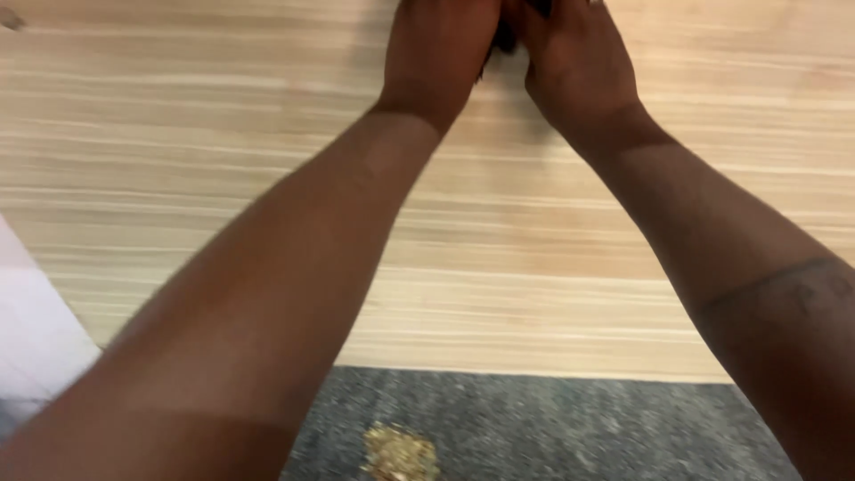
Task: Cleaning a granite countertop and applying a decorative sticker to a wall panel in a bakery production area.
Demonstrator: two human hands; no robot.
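Observation:
Both my forearms reach forward over a light wooden table (178,134). My left hand (441,44) and my right hand (579,53) meet close together at the top edge of the view. A small dark thing (505,37) shows in the gap between them, mostly hidden; I cannot tell what it is or which hand grips it. The fingers of both hands are cut off by the frame's top edge.
The table's near edge runs across the lower part of the view. Below it lies grey speckled carpet (570,428) with a yellowish patch (401,452). A white surface (31,330) sits at the left edge.

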